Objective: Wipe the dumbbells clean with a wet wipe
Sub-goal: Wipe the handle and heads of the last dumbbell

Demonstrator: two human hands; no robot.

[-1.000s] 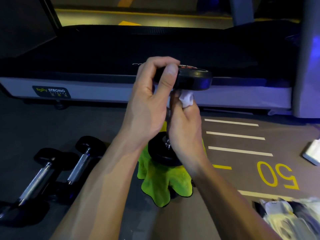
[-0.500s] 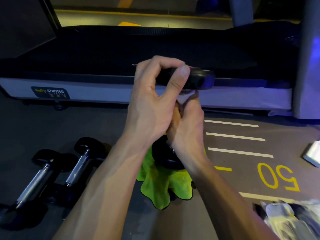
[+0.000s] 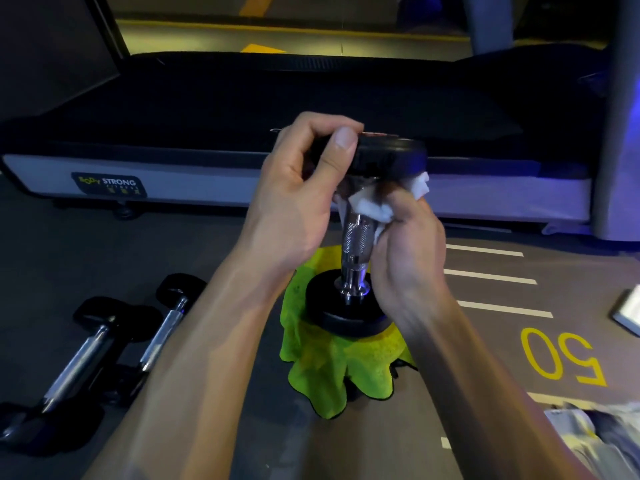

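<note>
A treadmill (image 3: 311, 109) with a dark belt runs across the back, and two other dumbbells (image 3: 114, 341) lie on the grey floor (image 3: 207, 237) at the left, side by side, their handles slanting away. At the right the floor carries white stripes and a yellow number 50 (image 3: 561, 356). Some pale packets (image 3: 595, 431) lie at the lower right corner.

The dumbbell (image 3: 356, 244) in work stands upright, its long axis vertical. Its lower head rests on a bright green cloth (image 3: 346, 368), which covers something below that I cannot see. The left hand (image 3: 298, 199) grips the upper head from the side, thumb curled over the rim. The right hand (image 3: 408, 251) is curled around a white wet wipe (image 3: 374, 206) and holds it against the top of the metal handle, just under the upper head. Both forearms hide part of the cloth.
</note>
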